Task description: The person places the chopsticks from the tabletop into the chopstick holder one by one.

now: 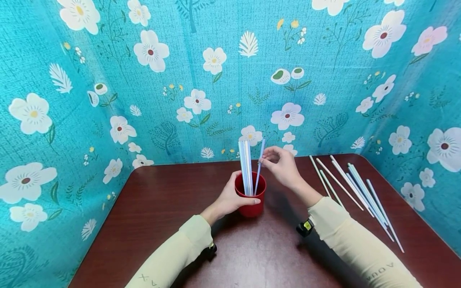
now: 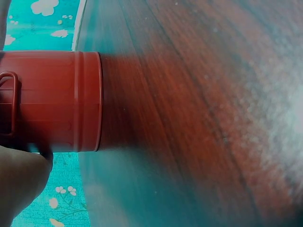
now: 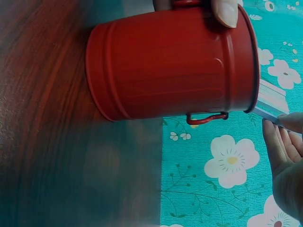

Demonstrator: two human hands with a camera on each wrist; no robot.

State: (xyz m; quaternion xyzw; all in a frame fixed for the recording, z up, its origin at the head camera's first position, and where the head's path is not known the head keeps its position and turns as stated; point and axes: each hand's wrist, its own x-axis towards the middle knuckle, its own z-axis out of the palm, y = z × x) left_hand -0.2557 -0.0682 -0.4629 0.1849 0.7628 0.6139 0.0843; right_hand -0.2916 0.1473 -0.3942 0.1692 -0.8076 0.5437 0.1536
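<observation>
A small red metal bucket (image 1: 250,211) with wire side loops stands upright on the table. My left hand (image 1: 229,198) grips it near the rim, thumb across the front, fingers mostly hidden behind it. Several pale blue and white straw-like sticks (image 1: 245,160) lean together inside the bucket. Between thumb and fingertips, my right hand (image 1: 282,166) pinches a thin blue straw-like stick (image 1: 262,150); its lower end is inside the bucket, to the right of the bunch. The right wrist view shows the bucket's red side (image 3: 165,66) and the right fingers (image 3: 279,137) at the stick by the rim.
On the table's right side lie several loose sticks: pale green ones (image 1: 322,176), white ones (image 1: 342,184) and a blue group (image 1: 367,196). The dark red-brown tabletop (image 1: 162,200) reaches back to a blue flowered cloth (image 1: 216,100) hanging behind and at both sides.
</observation>
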